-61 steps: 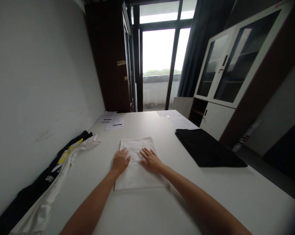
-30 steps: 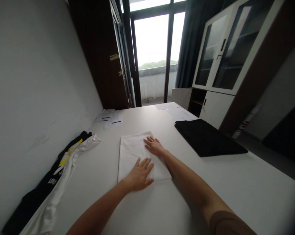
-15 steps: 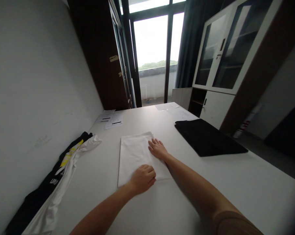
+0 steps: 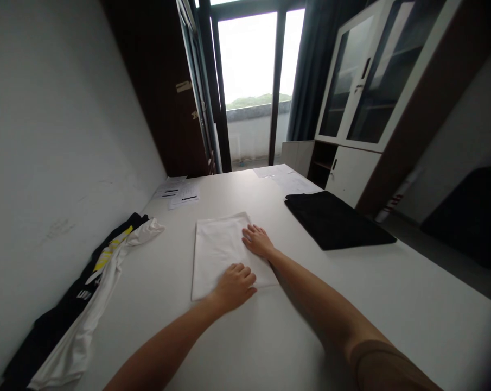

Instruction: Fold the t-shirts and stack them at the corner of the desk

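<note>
1 head camera looks down across the table [image 4: 229,195].

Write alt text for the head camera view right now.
A person's left hand and right hand touch a folded white cloth on a white table. Black fabric lies to the right, rumpled clothing to the left.

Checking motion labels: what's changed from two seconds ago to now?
Left hand moved from the left edge of the folded white cloth toward its near edge, and curled; right hand shifted from its middle toward its right edge. Black cloth and garments at the person's left stayed put.
</note>
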Available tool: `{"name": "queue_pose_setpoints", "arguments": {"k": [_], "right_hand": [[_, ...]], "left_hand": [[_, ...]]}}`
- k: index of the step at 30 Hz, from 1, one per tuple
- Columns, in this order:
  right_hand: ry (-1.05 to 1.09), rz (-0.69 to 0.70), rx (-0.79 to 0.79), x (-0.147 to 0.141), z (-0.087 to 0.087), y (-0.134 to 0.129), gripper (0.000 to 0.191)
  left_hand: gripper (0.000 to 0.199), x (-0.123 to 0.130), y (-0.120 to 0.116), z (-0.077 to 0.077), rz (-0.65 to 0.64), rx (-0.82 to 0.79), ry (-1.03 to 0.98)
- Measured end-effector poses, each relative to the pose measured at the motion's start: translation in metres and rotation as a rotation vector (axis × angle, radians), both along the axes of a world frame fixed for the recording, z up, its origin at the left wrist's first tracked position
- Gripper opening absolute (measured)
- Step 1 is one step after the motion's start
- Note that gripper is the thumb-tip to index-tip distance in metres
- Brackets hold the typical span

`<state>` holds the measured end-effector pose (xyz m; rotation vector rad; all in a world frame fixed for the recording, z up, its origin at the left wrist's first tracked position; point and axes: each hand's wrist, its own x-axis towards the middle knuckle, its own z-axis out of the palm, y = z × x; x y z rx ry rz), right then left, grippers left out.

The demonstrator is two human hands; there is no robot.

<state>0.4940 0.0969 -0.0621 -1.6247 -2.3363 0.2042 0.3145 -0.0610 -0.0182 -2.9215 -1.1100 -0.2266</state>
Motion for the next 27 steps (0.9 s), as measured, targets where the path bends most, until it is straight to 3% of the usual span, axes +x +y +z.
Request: {"name": "queue_pose_setpoints", "arguments": {"k": [11, 16, 19, 23, 27], "right_hand": [[0.036, 0.019, 0.074, -0.001, 0.007, -0.002, 0.044], [0.139, 0.373, 0.160, -0.010, 0.018, -0.009, 0.039], [0.129, 0.462, 0.093, -0.018, 0.015, -0.014, 0.043], [0.035, 0.358, 0.015, -0.017, 0.008, -0.008, 0.056], [-0.017, 0.173, -0.029, -0.008, 0.003, 0.006, 0.061]], "left_hand": [[0.008, -0.001, 0.006, -0.009, -0.103, 0.101, 0.107], [0.014, -0.004, 0.000, -0.002, -0.215, 0.045, 0.127], [0.017, -0.002, -0.011, 0.001, -0.316, -0.012, 0.128], [0.014, 0.005, -0.020, 0.007, -0.319, -0.112, 0.058], [0.011, 0.000, -0.014, 0.010, -0.157, -0.152, -0.093]]}}
